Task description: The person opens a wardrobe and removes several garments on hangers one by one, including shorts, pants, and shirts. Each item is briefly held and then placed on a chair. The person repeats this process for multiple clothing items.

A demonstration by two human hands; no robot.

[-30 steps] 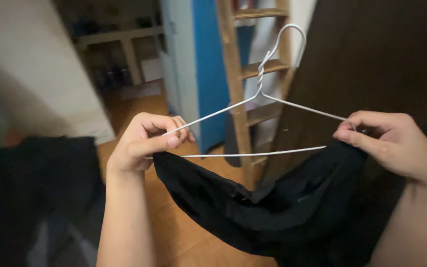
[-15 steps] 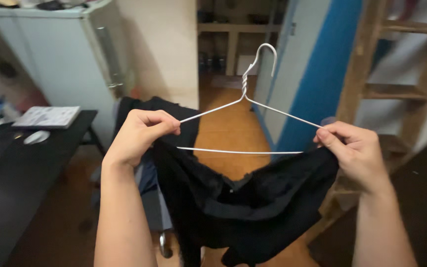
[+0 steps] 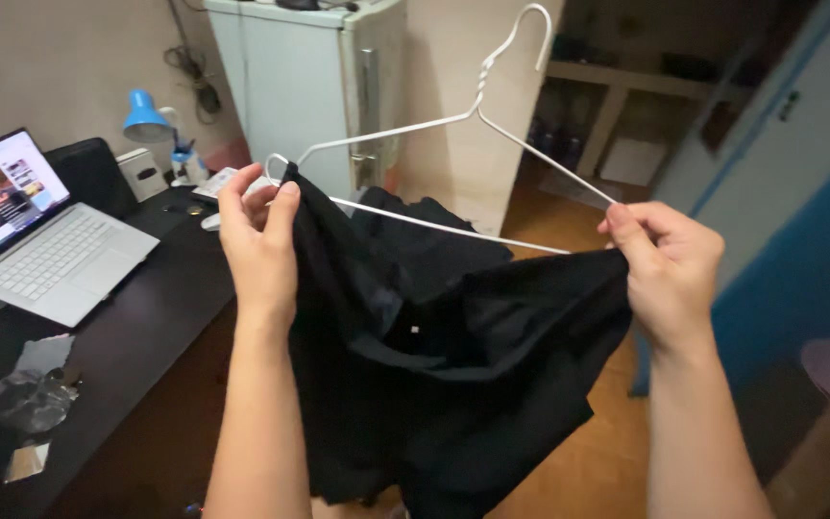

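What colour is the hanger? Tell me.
White: the wire hanger, clearest in the head view, carrying black cloth.

The black garment (image 3: 453,365) hides the wire hanger's (image 3: 453,125) end at the right grip (image 3: 660,264); below both grips its hem runs off the frame. Left of the left grip (image 3: 256,226), the laptop (image 3: 36,235) is cropped.

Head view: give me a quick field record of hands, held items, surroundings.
left hand: pinches black garment at the hanger's left end
right hand: grips garment at the hanger's right end
wire hanger: white, tilted, hook up
garment: hangs below the hanger's bottom bar
desk: dark, at left, with open laptop and blue lamp
behind: pale fridge
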